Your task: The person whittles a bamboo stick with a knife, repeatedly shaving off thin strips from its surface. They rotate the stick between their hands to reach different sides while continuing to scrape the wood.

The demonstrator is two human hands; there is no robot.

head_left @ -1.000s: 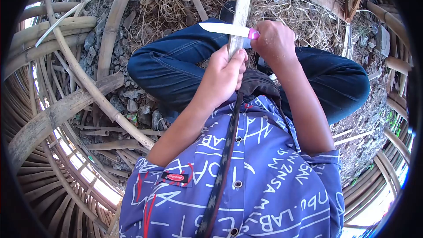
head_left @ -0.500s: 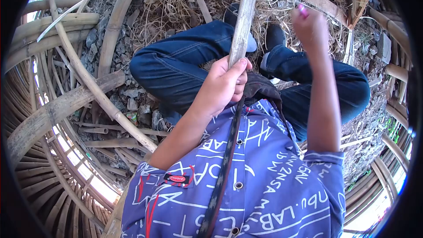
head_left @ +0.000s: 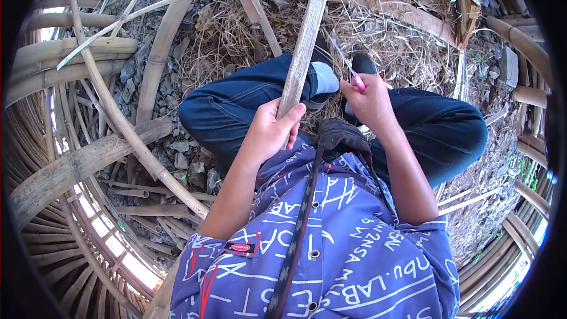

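My left hand is wrapped round the near end of a pale wooden strip, which slants up and away over my leg. In my right hand is a knife with a pink handle. Its thin blade points up and to the left, a short way right of the strip and apart from it. Below the two hands, a dark bag on a strap rests at my lap.
Bent bamboo poles curve along the left. Dry shavings and stones cover the ground. A wooden block stands at the upper right, with more bamboo beyond it. My crossed legs lie under the hands.
My right hand with the knife has come down and left, closer to the strip. My left hand and the strip's near end have shifted slightly left and down.
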